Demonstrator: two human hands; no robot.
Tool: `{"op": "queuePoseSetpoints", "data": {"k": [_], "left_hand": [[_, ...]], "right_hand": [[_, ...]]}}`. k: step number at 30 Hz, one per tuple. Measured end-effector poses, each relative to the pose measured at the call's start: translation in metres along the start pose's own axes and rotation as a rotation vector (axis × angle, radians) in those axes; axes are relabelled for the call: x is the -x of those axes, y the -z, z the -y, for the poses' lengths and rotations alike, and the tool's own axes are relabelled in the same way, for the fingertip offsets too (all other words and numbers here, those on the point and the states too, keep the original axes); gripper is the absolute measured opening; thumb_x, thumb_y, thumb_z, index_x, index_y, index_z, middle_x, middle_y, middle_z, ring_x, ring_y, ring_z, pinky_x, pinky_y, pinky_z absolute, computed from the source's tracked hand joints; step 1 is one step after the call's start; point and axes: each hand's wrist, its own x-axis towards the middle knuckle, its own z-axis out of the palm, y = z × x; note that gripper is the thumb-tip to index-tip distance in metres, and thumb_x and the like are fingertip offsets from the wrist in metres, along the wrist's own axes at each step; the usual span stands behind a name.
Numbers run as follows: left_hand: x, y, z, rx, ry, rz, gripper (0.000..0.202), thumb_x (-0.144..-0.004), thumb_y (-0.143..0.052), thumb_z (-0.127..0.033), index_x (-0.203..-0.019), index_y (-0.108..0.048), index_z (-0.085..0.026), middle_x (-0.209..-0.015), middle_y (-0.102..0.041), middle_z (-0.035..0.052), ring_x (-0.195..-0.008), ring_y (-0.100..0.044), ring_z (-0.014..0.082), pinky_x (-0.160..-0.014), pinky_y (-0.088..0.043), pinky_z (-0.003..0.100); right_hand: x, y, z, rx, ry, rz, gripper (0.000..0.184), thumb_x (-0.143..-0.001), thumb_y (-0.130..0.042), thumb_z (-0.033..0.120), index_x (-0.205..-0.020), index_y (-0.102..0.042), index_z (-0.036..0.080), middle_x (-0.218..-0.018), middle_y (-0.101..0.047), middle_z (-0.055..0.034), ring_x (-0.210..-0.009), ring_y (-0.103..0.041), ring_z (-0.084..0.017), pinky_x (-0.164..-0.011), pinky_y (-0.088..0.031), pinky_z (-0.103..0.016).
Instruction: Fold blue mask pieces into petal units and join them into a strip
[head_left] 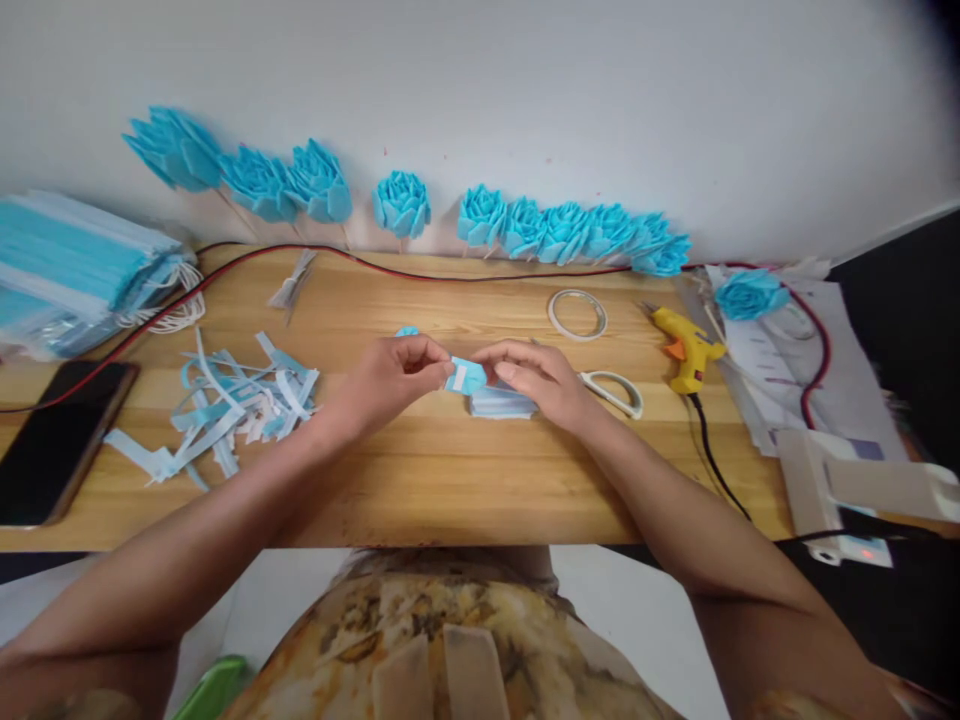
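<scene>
My left hand (401, 375) pinches a small blue fabric piece (470, 377) between thumb and fingertips. A short white strip lies across the piece's face. At its right edge, the curled fingers of my right hand (536, 378) close on the same piece; their exact contact is partly hidden. Just below my right hand lies a stack of pale blue fabric pieces (501, 404). Another bit of blue fabric (407, 331) shows behind my left hand. Scissors (613, 392) with white handles rest beside my right hand, their blades mostly covered.
Blue fabric flowers (402, 204) line the wall. Fabric scraps (240, 400), a phone (60, 440) and stacked masks (75, 265) are left. Rightward are a tape roll (577, 313), yellow glue gun (686, 345), papers (817, 350) and a power strip (806, 480). A red-black cable (450, 277) runs behind.
</scene>
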Motion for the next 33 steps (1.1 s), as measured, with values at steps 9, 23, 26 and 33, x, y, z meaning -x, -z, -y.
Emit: {"op": "queuePoseSetpoints", "data": {"k": [9,23,26,33], "left_hand": [[0.001,-0.008,-0.007,-0.13,-0.044,0.007,0.017,-0.079,-0.063,-0.031,-0.069,-0.066,-0.017,-0.062,-0.061,-0.0006,-0.056,-0.048,0.0109,-0.053,-0.036,0.024],[0.037,-0.028,-0.007,-0.347,-0.29,-0.256,0.013,-0.086,-0.061,-0.019,-0.076,-0.068,-0.018,-0.065,-0.063,-0.0011,-0.061,-0.053,0.0111,-0.06,-0.038,0.025],[0.034,-0.032,0.002,-0.374,-0.298,-0.305,0.011,-0.086,-0.061,-0.019,-0.081,-0.071,-0.019,-0.066,-0.063,-0.0012,-0.06,-0.051,0.0107,-0.06,-0.037,0.026],[0.028,-0.035,0.005,-0.402,-0.302,-0.36,0.014,-0.087,-0.061,-0.018,-0.088,-0.075,-0.02,-0.065,-0.061,-0.002,-0.058,-0.048,0.0099,-0.059,-0.035,0.026]], "right_hand": [[0.001,-0.006,0.0,0.087,0.012,-0.065,0.02,-0.084,-0.062,0.036,-0.084,-0.069,0.017,-0.071,-0.066,0.001,-0.061,-0.053,-0.01,-0.057,-0.04,-0.022],[0.005,-0.021,-0.002,0.347,0.267,-0.297,0.01,-0.086,-0.061,0.025,-0.083,-0.069,0.02,-0.074,-0.069,0.0001,-0.068,-0.06,-0.013,-0.068,-0.046,-0.027],[0.007,-0.022,-0.002,0.388,0.327,-0.309,0.011,-0.087,-0.061,0.023,-0.088,-0.071,0.021,-0.078,-0.071,-0.0006,-0.072,-0.062,-0.014,-0.07,-0.048,-0.028],[0.007,-0.026,-0.003,0.385,0.363,-0.339,0.008,-0.086,-0.063,0.021,-0.086,-0.071,0.02,-0.078,-0.072,-0.0006,-0.072,-0.064,-0.014,-0.07,-0.05,-0.027]]}}
